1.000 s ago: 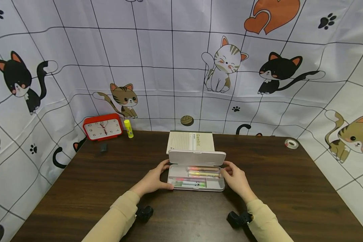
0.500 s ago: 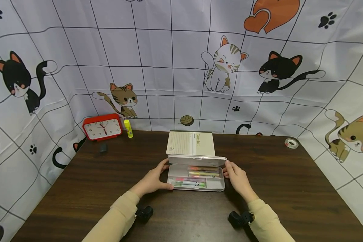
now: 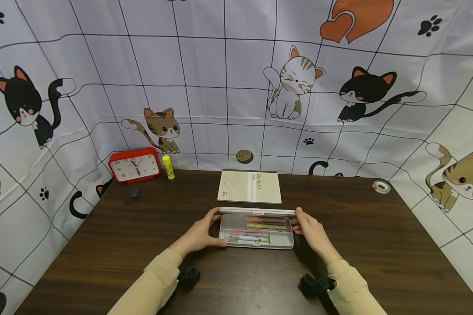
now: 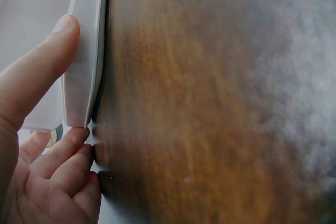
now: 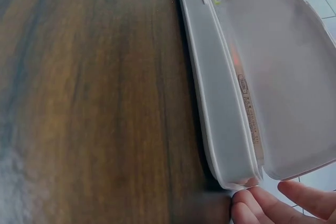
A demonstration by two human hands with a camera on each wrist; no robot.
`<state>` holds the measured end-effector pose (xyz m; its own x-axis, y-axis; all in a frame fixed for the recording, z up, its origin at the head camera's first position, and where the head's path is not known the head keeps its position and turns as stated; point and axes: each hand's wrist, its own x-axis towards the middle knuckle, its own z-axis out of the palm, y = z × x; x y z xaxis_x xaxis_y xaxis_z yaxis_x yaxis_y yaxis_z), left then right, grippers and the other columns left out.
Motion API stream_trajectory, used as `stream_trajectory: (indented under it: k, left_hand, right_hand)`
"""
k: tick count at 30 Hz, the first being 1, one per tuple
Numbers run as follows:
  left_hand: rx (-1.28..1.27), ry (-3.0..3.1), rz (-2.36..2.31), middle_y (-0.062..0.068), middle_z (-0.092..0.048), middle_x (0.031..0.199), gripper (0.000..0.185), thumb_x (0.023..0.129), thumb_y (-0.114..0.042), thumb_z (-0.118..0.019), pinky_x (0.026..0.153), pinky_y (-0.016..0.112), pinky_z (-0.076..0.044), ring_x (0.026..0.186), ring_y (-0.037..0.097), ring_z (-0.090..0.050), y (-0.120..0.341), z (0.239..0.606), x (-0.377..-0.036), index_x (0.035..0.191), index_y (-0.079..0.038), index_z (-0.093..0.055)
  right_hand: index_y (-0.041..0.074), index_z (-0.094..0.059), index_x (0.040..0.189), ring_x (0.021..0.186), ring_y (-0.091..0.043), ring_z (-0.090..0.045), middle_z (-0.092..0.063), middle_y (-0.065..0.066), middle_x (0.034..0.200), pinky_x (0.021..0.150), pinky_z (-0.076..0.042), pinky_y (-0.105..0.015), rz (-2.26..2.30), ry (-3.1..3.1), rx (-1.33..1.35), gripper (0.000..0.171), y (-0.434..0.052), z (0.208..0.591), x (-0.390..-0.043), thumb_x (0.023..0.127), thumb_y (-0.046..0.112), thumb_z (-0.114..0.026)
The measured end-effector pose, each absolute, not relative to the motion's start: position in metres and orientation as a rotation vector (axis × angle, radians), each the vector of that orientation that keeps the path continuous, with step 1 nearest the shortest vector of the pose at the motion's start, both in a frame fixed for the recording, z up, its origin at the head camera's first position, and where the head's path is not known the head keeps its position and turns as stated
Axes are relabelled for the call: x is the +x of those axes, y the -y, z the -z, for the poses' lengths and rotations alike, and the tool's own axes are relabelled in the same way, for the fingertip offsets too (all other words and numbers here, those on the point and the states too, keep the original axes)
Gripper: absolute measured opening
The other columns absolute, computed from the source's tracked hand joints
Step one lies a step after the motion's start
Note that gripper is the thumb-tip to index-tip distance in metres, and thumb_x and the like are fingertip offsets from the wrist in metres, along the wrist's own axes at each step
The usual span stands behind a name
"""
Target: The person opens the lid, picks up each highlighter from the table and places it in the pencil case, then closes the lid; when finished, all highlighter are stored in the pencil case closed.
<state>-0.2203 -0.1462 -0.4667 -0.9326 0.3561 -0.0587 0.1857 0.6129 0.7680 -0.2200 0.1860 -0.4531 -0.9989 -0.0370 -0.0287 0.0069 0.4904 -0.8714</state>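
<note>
A light grey pencil case (image 3: 281, 239) lies on the table, its lid (image 3: 257, 211) tilted partway up along the back edge. Several coloured pens (image 3: 249, 239) lie inside, split between a front and a back compartment. My left hand (image 3: 200, 231) holds the case at its left end; the left wrist view shows the thumb (image 4: 64, 38) against the front wall and fingers at the end. At the right end is my right hand (image 3: 310, 231). One of its digits touches the lid's corner, while other fingers (image 5: 252, 205) rest against the base's end wall.
Behind the case lies a notebook (image 3: 249, 187) marked "Gambit". A red clock (image 3: 135, 165), a yellow glue stick (image 3: 167, 167) and a small dark block (image 3: 135, 191) are at the back left. A tape roll (image 3: 381, 187) sits at the back right, before a cat-print curtain (image 3: 205, 100).
The lid has swung from nearly upright to a lower backward tilt, uncovering more of the notebook. My right hand has shifted slightly right and its digit followed the lid's corner. My left hand stayed put.
</note>
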Motion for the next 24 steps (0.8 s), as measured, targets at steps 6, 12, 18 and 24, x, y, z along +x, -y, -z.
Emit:
stream_trajectory:
  k: [6,12,18,24]
  left_hand:
    - [0.457,-2.623,-1.238,0.019,-0.045,0.142,0.1,0.07,-0.029,-0.085,0.107,0.05,-0.032,0.134,0.034,-0.038,0.146,0.467,-0.221,0.147,-0.01,-0.025]
    - [0.434,-2.632,-1.19,0.02,-0.042,0.144,0.1,0.069,-0.034,-0.085,0.106,0.05,-0.034,0.134,0.033,-0.039,0.147,0.465,-0.221,0.148,-0.012,-0.027]
    - [0.442,-2.641,-1.15,0.016,-0.042,0.146,0.101,0.069,-0.037,-0.085,0.107,0.05,-0.033,0.134,0.032,-0.039,0.147,0.464,-0.221,0.149,-0.011,-0.028]
    - [0.433,-2.658,-1.112,0.015,-0.044,0.144,0.1,0.069,-0.04,-0.084,0.106,0.052,-0.032,0.133,0.033,-0.04,0.146,0.465,-0.223,0.149,-0.011,-0.029]
  right_hand:
    - [-0.005,-0.052,0.131,0.091,-0.027,-0.068,-0.061,-0.025,0.119,0.078,-0.055,-0.033,1.531,-2.678,-0.102,0.057,-0.191,0.453,-0.22,0.102,0.042,-0.038]
    - [-0.004,-0.046,0.138,0.101,-0.029,-0.065,-0.055,-0.026,0.128,0.084,-0.054,-0.033,1.517,-2.562,-0.266,0.053,-0.203,0.452,-0.218,0.1,0.034,-0.047]
    - [0.0,-0.043,0.14,0.111,-0.03,-0.06,-0.051,-0.024,0.135,0.091,-0.05,-0.04,1.393,-2.575,-0.381,0.057,-0.21,0.453,-0.216,0.096,0.034,-0.056]
    - [0.006,-0.044,0.142,0.114,-0.03,-0.058,-0.049,-0.018,0.139,0.091,-0.049,-0.044,1.301,-2.605,-0.392,0.064,-0.214,0.455,-0.217,0.09,0.038,-0.064]
